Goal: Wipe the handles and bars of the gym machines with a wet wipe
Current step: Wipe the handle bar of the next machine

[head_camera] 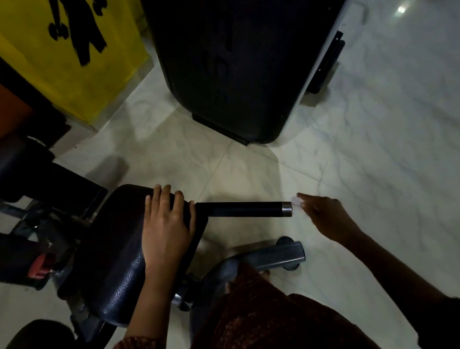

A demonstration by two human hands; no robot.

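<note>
two hands: left hand point(169, 221) flat on seat pad point(113, 254), right hand point(324, 216) pinching wet wipe point(296, 201) beside handle point(248, 208)

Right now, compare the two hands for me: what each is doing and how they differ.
The left hand lies flat, fingers spread, on the black padded seat; the right hand is off the machine, just past the black handle bar's metal-capped end. The left hand is empty; the right pinches a small pale wet wipe. The left is lit, the right shadowed. Both are bare.
</note>
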